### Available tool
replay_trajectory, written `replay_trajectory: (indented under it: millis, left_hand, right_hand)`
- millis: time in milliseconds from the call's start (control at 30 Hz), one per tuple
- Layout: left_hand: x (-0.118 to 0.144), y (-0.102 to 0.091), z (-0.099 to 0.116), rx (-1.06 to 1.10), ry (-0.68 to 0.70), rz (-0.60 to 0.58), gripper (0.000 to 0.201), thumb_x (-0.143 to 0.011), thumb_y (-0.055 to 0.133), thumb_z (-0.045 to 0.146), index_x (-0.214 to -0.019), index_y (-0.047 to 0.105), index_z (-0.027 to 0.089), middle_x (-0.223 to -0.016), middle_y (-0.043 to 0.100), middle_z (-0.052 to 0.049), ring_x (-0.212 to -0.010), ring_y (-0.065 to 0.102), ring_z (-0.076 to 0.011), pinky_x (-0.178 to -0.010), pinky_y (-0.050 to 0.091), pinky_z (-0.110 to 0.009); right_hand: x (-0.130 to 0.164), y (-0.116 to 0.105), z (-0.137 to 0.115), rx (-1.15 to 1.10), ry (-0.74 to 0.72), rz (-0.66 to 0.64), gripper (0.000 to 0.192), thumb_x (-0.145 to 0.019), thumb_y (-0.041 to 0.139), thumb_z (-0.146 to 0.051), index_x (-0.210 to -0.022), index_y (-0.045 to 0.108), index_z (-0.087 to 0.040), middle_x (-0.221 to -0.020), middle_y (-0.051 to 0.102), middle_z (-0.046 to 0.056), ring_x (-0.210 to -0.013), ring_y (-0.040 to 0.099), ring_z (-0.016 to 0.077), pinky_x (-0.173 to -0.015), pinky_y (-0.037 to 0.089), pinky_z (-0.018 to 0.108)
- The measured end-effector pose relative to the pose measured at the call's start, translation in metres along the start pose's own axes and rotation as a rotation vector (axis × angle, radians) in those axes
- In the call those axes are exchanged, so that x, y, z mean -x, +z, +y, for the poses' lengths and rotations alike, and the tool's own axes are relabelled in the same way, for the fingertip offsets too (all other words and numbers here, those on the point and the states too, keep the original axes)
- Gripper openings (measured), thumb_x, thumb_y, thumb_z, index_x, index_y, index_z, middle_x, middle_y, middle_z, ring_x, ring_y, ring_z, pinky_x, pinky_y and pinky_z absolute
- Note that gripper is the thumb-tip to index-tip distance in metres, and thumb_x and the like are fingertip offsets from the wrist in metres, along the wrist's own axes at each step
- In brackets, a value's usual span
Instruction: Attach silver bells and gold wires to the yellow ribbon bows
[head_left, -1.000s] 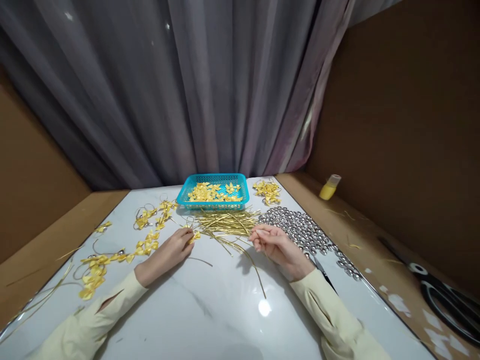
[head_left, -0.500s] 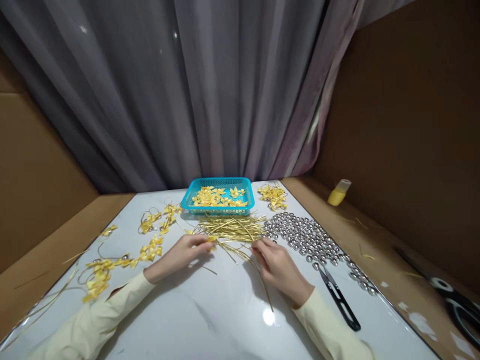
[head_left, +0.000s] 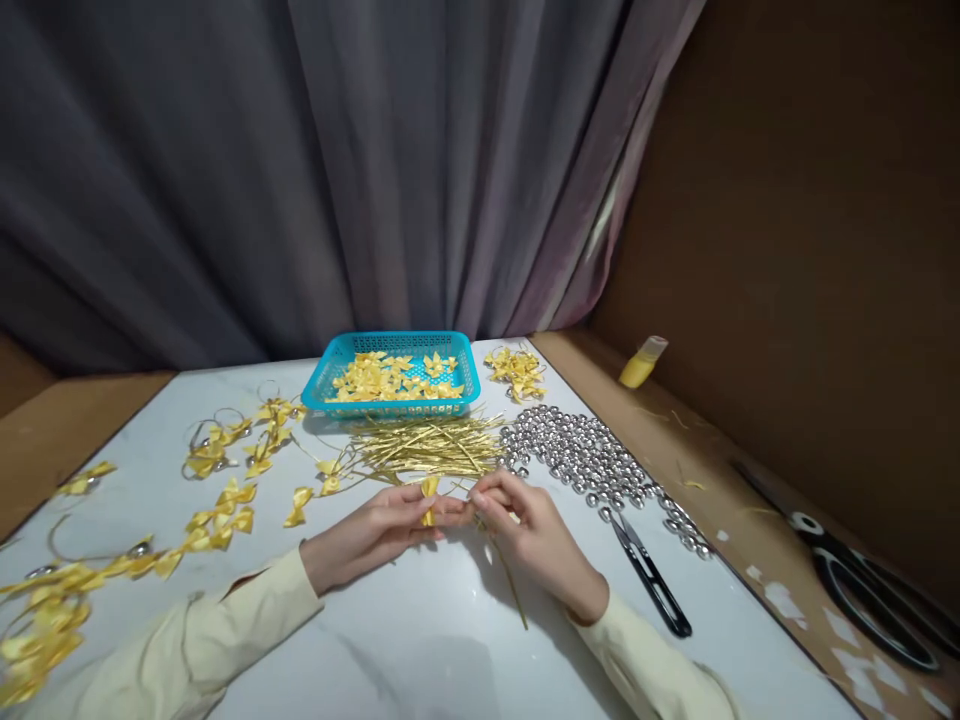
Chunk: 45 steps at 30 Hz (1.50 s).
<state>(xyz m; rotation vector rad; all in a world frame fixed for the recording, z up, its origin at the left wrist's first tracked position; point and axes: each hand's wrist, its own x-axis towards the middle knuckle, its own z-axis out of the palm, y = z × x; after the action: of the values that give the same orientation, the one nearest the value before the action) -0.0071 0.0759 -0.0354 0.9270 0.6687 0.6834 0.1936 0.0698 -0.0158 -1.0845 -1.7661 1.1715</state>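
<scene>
Ribbon bow (head_left: 429,500) in yellow is pinched between the thumb and fingers of the left hand (head_left: 367,537), stood nearly on end just above the tabletop (head_left: 525,680). The right hand (head_left: 538,537) is brought close beside it, with thumb and fingertips drawn together near the left fingertips; whether anything is grasped there cannot be told. Below the right hand, a gold strand (head_left: 512,590) is seen slanting down toward the person.

Just beyond the hands, a pile of gold wires (head_left: 431,447) is spread in front of a blue basket (head_left: 319,388), in which loose yellow bows (head_left: 375,378) are heaped. To the right of the wires, many silver beads (head_left: 585,455) are scattered up to the tabletop's edge, and behind them a bow cluster (head_left: 514,372) is set. Black snips (head_left: 645,568) are laid near the right hand, blades pointed toward the beads. On the left, wired bows (head_left: 217,445) are placed near the basket, and a bow chain (head_left: 221,515) is stretched toward the left sleeve.

Past the right edge, on a brown surface, large scissors (head_left: 811,541), white scraps (head_left: 784,600) and a yellow bottle (head_left: 641,367) are found. The far side is closed off by a grey curtain (head_left: 420,200).
</scene>
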Motion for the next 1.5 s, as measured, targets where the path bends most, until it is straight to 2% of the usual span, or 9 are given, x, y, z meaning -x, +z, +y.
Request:
replay_trajectory:
  millis: [233,400,633,733,967,1067,1200,1367,1500]
  left_hand:
    - [0.005,0.003,0.002,-0.257,0.027,-0.017,0.021,-0.084,0.056,0.03,-0.085,0.064,0.011,-0.085,0.063,-0.006,-0.081,0.056,-0.0145,-0.078,0.042,-0.028]
    - [0.005,-0.003,0.001,-0.208,-0.045,-0.056,0.022,-0.082,0.059,0.03,-0.079,0.065,0.01,-0.074,0.061,-0.004,-0.067,0.055,-0.0108,-0.065,0.042,-0.023]
    - [0.002,-0.01,0.001,-0.103,-0.133,-0.114,0.02,-0.078,0.063,0.028,-0.074,0.063,0.009,-0.065,0.062,-0.004,-0.056,0.055,-0.0101,-0.057,0.043,-0.023]
    - [0.002,-0.01,0.001,-0.087,-0.153,-0.131,0.02,-0.08,0.061,0.029,-0.074,0.06,0.01,-0.063,0.062,-0.004,-0.053,0.055,-0.0095,-0.055,0.042,-0.022]
    - [0.0,-0.012,0.0,-0.04,-0.134,-0.018,0.021,-0.075,0.067,0.026,-0.081,0.052,0.013,-0.051,0.054,0.004,-0.043,0.042,-0.005,-0.045,0.031,-0.018]
    - [-0.002,-0.012,0.0,-0.047,-0.142,0.036,0.024,-0.071,0.069,0.025,-0.081,0.051,0.013,-0.057,0.056,0.003,-0.042,0.036,-0.0034,-0.043,0.026,-0.017]
    - [-0.003,-0.01,-0.001,-0.114,-0.118,0.047,0.027,-0.071,0.069,0.029,-0.084,0.052,0.014,-0.059,0.055,0.003,-0.043,0.035,-0.0036,-0.043,0.023,-0.018]
    - [0.0,-0.006,0.0,-0.274,-0.072,0.035,0.024,-0.074,0.064,0.032,-0.083,0.054,0.013,-0.057,0.054,0.004,-0.041,0.034,-0.004,-0.042,0.022,-0.019]
    - [0.001,-0.006,0.001,-0.302,-0.066,0.027,0.024,-0.075,0.063,0.033,-0.086,0.057,0.013,-0.058,0.052,0.005,-0.042,0.035,-0.0041,-0.043,0.023,-0.019]
  right_hand:
    - [-0.005,0.01,-0.001,-0.267,0.207,-0.049,0.026,-0.081,0.056,-0.039,-0.071,0.052,-0.016,-0.061,0.064,0.001,-0.046,0.044,0.0087,-0.048,0.033,0.022]
    - [-0.005,0.009,0.0,-0.16,0.226,-0.068,0.026,-0.081,0.056,-0.039,-0.07,0.053,-0.016,-0.057,0.059,-0.001,-0.047,0.043,0.0087,-0.049,0.032,0.022]
    - [-0.005,-0.002,0.006,0.083,0.113,-0.313,0.022,-0.085,0.051,-0.031,-0.072,0.06,-0.016,-0.064,0.063,0.002,-0.061,0.055,0.013,-0.06,0.04,0.025]
    - [-0.005,-0.006,0.005,0.104,0.124,-0.35,0.022,-0.086,0.05,-0.031,-0.073,0.057,-0.016,-0.063,0.063,0.002,-0.059,0.055,0.0127,-0.059,0.041,0.024]
    - [-0.007,-0.021,0.003,-0.029,0.254,-0.182,0.025,-0.082,0.056,-0.038,-0.071,0.053,-0.016,-0.065,0.065,0.004,-0.05,0.052,0.0104,-0.052,0.042,0.024]
    - [-0.007,-0.022,-0.003,-0.174,0.305,-0.104,0.024,-0.079,0.059,-0.038,-0.07,0.053,-0.017,-0.079,0.067,0.007,-0.064,0.059,0.0135,-0.054,0.044,0.024]
    - [-0.005,-0.009,-0.007,-0.251,0.297,-0.122,0.02,-0.075,0.064,-0.034,-0.068,0.058,-0.017,-0.101,0.061,0.008,-0.081,0.059,0.0155,-0.061,0.046,0.024]
    - [-0.004,0.01,-0.001,-0.25,0.261,-0.106,0.017,-0.076,0.064,-0.032,-0.068,0.059,-0.017,-0.076,0.059,0.001,-0.066,0.053,0.0116,-0.062,0.043,0.024]
    - [-0.005,0.017,0.004,-0.216,0.273,-0.046,0.02,-0.074,0.065,-0.033,-0.066,0.059,-0.016,-0.07,0.058,0.001,-0.064,0.053,0.0121,-0.061,0.042,0.024]
